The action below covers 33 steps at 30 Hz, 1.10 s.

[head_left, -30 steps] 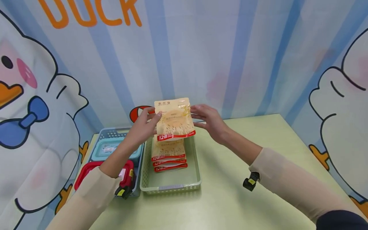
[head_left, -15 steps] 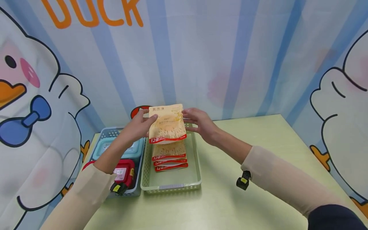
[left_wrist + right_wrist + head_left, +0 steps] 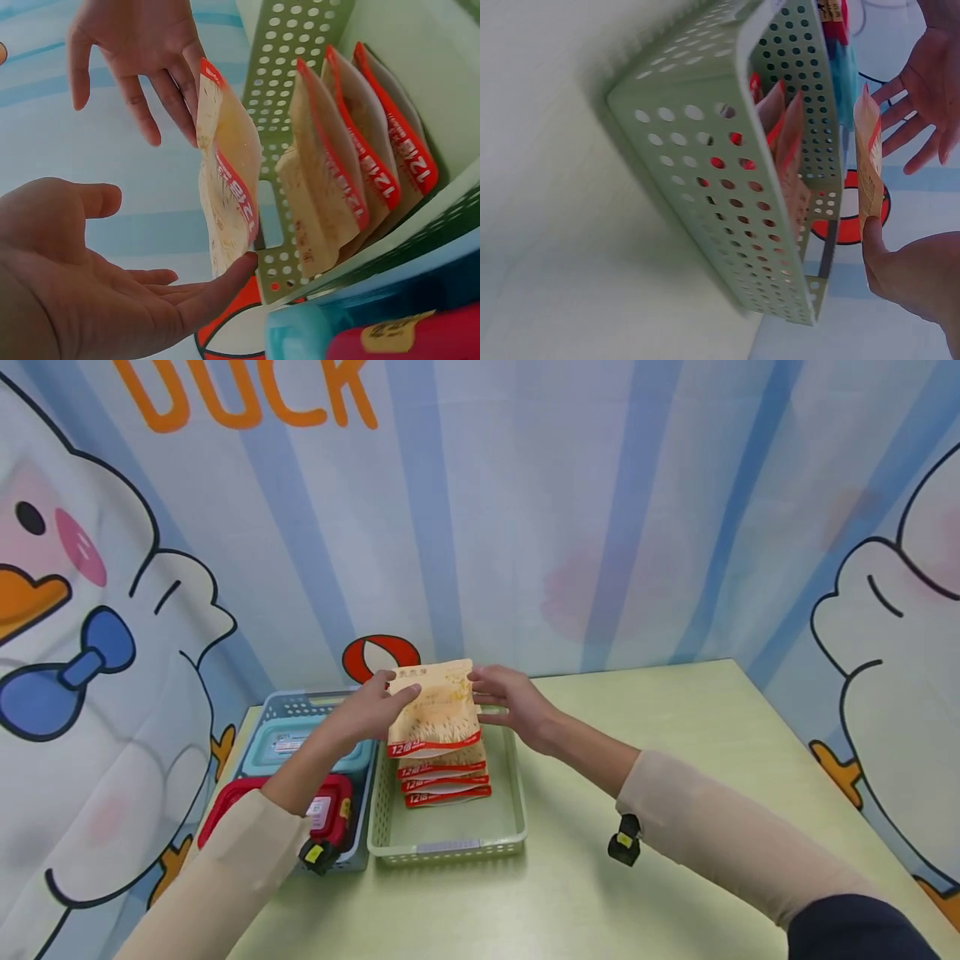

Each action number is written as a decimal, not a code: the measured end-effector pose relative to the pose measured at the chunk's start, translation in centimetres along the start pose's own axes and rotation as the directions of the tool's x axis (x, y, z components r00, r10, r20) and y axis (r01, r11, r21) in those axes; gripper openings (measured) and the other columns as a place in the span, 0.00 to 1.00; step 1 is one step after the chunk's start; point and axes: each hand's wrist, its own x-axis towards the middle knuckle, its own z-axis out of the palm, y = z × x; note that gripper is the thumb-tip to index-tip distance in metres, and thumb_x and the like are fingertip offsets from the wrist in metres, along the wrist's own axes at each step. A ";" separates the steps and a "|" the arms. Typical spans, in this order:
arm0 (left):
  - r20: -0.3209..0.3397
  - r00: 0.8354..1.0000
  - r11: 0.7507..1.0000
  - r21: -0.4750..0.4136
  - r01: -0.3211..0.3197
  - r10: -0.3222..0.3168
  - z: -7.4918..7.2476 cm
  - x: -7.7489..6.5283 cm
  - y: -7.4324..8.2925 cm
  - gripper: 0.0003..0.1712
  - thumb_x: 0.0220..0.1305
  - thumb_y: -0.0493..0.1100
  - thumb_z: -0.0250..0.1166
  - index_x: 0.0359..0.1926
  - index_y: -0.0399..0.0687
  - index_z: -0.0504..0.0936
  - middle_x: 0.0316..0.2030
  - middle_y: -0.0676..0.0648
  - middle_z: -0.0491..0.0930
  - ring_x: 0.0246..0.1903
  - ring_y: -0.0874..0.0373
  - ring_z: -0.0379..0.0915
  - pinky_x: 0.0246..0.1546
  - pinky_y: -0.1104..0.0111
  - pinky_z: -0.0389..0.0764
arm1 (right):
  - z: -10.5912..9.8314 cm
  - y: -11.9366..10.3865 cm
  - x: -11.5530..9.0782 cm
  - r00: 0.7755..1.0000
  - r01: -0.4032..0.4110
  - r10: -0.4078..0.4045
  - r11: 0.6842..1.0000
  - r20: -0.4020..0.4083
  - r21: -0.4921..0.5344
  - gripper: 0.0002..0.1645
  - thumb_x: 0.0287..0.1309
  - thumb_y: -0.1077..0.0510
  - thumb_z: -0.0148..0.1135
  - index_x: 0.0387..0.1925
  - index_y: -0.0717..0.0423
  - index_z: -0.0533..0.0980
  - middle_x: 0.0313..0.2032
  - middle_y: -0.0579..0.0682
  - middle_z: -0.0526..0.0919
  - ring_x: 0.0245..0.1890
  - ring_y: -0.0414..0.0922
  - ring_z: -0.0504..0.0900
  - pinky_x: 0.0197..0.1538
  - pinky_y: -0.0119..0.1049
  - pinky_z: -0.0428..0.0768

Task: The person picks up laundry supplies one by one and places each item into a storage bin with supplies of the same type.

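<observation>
A beige pouch (image 3: 435, 714) with a red bottom strip is held up between the two hands, above the far part of a green perforated basket (image 3: 495, 842). My left hand (image 3: 372, 706) is at its left edge, the thumb overlapping its front in the head view; the left wrist view shows straight fingers at the pouch's edge and the thumb held apart. At the opposite edge is my right hand (image 3: 519, 708), its fingers extended. Several matching pouches (image 3: 367, 142) lie overlapped in the basket, red strips towards the person.
Left of the green basket, a blue basket (image 3: 282, 700) holds a light-blue lidded box (image 3: 262, 752) and a red lidded box (image 3: 232, 793). Both baskets stand on a pale yellow-green table (image 3: 570, 893). A striped duck-print curtain (image 3: 510, 510) hangs behind the table.
Both hands have brought the pouch down and slightly left, closer over the pouches in the basket. The baskets and the other pouches stay where they were.
</observation>
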 end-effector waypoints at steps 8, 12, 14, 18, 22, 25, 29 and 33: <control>-0.016 0.998 0.998 -0.023 0.056 -0.057 2.0 1.1 -0.6 0.51 0.70 0.67 0.53 0.78 0.44 0.44 0.73 0.35 0.54 0.68 0.38 0.58 0.62 0.42 0.68 | 0.1 2.2 0.4 0.999 -0.049 0.049 0.999 -0.010 0.001 0.43 0.68 0.38 0.51 0.71 0.65 0.60 0.70 0.63 0.62 0.69 0.60 0.64 0.67 0.55 0.67; -0.014 0.997 0.997 -0.003 0.082 -0.082 2.8 1.6 -0.8 0.49 0.71 0.65 0.53 0.78 0.44 0.44 0.74 0.35 0.53 0.70 0.37 0.56 0.63 0.42 0.66 | 0.3 3.2 0.7 0.998 -0.055 0.055 0.998 -0.019 -0.005 0.43 0.67 0.38 0.52 0.70 0.64 0.61 0.70 0.64 0.63 0.69 0.61 0.64 0.67 0.55 0.67; -0.018 0.996 0.996 0.012 0.088 -0.088 3.2 1.8 -1.0 0.49 0.71 0.65 0.53 0.78 0.43 0.45 0.73 0.35 0.54 0.70 0.37 0.55 0.64 0.42 0.65 | 0.4 3.5 0.9 0.998 -0.063 0.063 0.998 -0.025 -0.007 0.42 0.67 0.39 0.52 0.70 0.64 0.61 0.70 0.64 0.64 0.68 0.61 0.64 0.67 0.55 0.67; -0.023 0.996 0.996 0.017 0.087 -0.087 3.8 2.1 -1.1 0.48 0.72 0.63 0.53 0.78 0.41 0.45 0.73 0.34 0.53 0.70 0.36 0.54 0.64 0.41 0.64 | 0.7 4.0 1.0 0.996 -0.086 0.085 0.996 -0.035 -0.031 0.40 0.69 0.40 0.52 0.70 0.63 0.61 0.70 0.63 0.64 0.69 0.60 0.64 0.68 0.55 0.66; -0.012 0.997 0.997 0.008 0.080 -0.079 4.0 2.2 -1.4 0.48 0.73 0.62 0.53 0.77 0.39 0.44 0.74 0.33 0.51 0.71 0.35 0.51 0.65 0.39 0.61 | 1.1 4.1 1.1 0.993 -0.116 0.113 0.991 -0.043 -0.073 0.41 0.69 0.39 0.52 0.71 0.62 0.61 0.72 0.61 0.61 0.70 0.59 0.62 0.68 0.55 0.65; -0.005 0.997 0.997 0.012 0.078 -0.078 4.2 2.2 -1.7 0.48 0.73 0.62 0.53 0.77 0.39 0.45 0.75 0.33 0.50 0.72 0.36 0.50 0.66 0.40 0.59 | 1.4 4.1 1.0 0.990 -0.135 0.131 0.987 -0.054 -0.086 0.41 0.68 0.39 0.54 0.70 0.61 0.63 0.72 0.60 0.60 0.71 0.59 0.61 0.69 0.54 0.65; 0.004 0.997 0.997 0.023 0.076 -0.076 4.5 2.3 -1.7 0.49 0.72 0.63 0.53 0.78 0.39 0.44 0.75 0.34 0.49 0.72 0.36 0.50 0.67 0.41 0.59 | 1.5 4.1 0.9 0.987 -0.150 0.144 0.984 -0.066 -0.093 0.40 0.68 0.40 0.55 0.70 0.62 0.63 0.72 0.59 0.62 0.72 0.59 0.60 0.70 0.54 0.64; 0.007 0.997 0.996 0.029 0.081 -0.082 4.8 2.2 -1.6 0.49 0.72 0.63 0.53 0.77 0.39 0.45 0.75 0.35 0.49 0.72 0.37 0.50 0.67 0.41 0.59 | 1.6 3.8 0.6 0.987 -0.155 0.151 0.983 -0.052 -0.095 0.41 0.68 0.41 0.56 0.70 0.63 0.62 0.72 0.59 0.61 0.73 0.59 0.58 0.71 0.53 0.61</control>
